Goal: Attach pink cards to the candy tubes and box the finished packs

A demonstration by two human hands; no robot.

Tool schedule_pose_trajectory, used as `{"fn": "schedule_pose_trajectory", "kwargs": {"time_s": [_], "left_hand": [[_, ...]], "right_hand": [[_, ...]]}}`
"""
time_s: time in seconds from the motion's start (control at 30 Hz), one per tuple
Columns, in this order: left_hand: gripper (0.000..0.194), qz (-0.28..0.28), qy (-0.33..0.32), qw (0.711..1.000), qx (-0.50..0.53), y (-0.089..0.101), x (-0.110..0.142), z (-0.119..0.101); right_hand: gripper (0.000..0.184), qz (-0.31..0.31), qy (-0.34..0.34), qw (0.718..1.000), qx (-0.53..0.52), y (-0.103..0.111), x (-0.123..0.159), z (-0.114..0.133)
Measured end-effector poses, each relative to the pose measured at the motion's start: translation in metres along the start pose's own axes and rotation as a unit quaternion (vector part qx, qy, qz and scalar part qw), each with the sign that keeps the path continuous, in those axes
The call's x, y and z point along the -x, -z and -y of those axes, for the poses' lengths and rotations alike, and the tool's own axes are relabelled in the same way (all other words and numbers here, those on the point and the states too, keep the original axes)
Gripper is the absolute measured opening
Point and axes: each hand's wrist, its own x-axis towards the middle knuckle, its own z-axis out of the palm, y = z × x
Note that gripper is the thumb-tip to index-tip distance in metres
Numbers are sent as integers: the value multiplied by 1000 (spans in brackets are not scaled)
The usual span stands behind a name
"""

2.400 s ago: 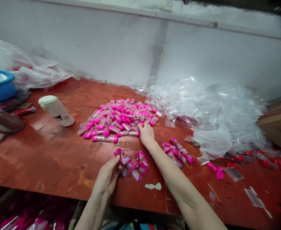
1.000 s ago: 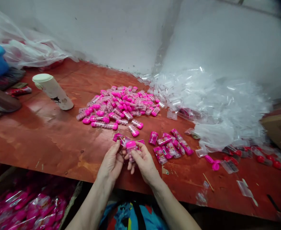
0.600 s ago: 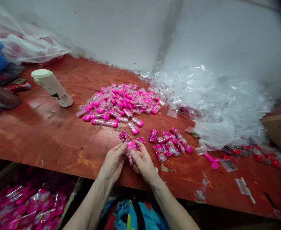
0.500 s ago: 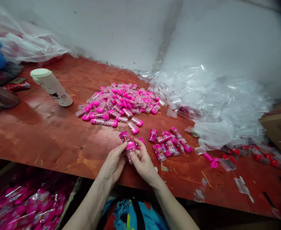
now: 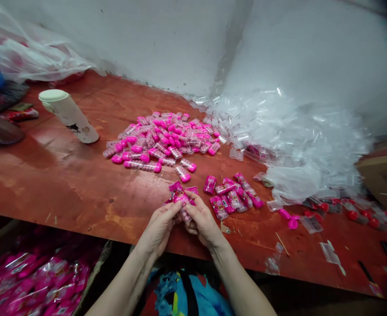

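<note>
Close to the table's front edge, both hands pinch one small clear candy tube point(image 5: 184, 214) filled with pink balls. My left hand point(image 5: 158, 227) has its thumb and fingers closed on the tube's left side, near its pink cap end. On the other side, my right hand point(image 5: 202, 221) is closed round it with the thumb on top. Pink printed wrappers point(image 5: 176, 188) show just beyond the fingertips; whether one of them is gripped too, I cannot tell. Farther back lies a heap of pink-capped candy tubes point(image 5: 167, 136). Right of my hands is a group of wrapped tubes point(image 5: 234, 197).
A large pile of clear empty tubes point(image 5: 288, 136) covers the table's right rear. Red-capped tubes point(image 5: 353, 214) lie at the right. A pale bottle point(image 5: 71, 116) stands at the left. Below the front edge is a box of pink packs point(image 5: 45, 285).
The pink-capped tube has shifted slightly between my fingers, and the hands have closed in tighter over its cap. The view has moved a little; the heaps look the same.
</note>
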Motion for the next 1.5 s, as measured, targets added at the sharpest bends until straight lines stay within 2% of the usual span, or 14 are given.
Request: {"fn": "schedule_pose_trajectory", "kwargs": {"time_s": [0.13,0.23,0.33,0.53,0.6,0.73,0.87,0.97,1.03,1.13,1.27,1.37,1.43,1.5], "left_hand": [[25,-15,-1,1000,7,2,-2,-3],[23,-40,-10,999,36,1,-5,-4],[25,-62,-21,997,47,-1,-7,-5],[33,-78,-13,997,5,-7,-5,-3],[31,-83,-19,996,1,-7,-5,-1],[28,-90,-10,996,24,-5,-4,1],[29,-77,-4,997,25,-4,0,4],[29,-68,-8,998,9,-2,4,7],[27,-75,-15,997,-2,-1,6,8],[27,-84,-13,996,-18,-1,6,5],[25,-96,-1,995,0,-2,2,-3],[25,-86,18,996,25,-2,-1,-4],[25,-75,16,996,38,-1,-2,-1],[24,-67,1,997,41,0,-3,2]], "right_hand": [[45,6,79,994,81,1,0,-4],[47,5,99,988,121,0,4,-8],[51,1,80,990,118,-1,9,-11],[53,29,-5,1000,-8,-4,14,-16],[55,-17,44,997,63,-5,14,-15],[52,-95,149,956,235,-7,14,-13],[61,-33,38,994,92,-6,13,-14],[63,12,-14,1000,18,-3,13,-19],[60,-15,31,997,72,-1,13,-22],[55,-52,120,968,215,0,15,-22],[57,-12,118,950,288,3,19,-14],[56,-14,91,968,234,3,20,-11],[60,11,38,992,119,2,19,-11],[63,43,-13,999,10,1,18,-13]]}}
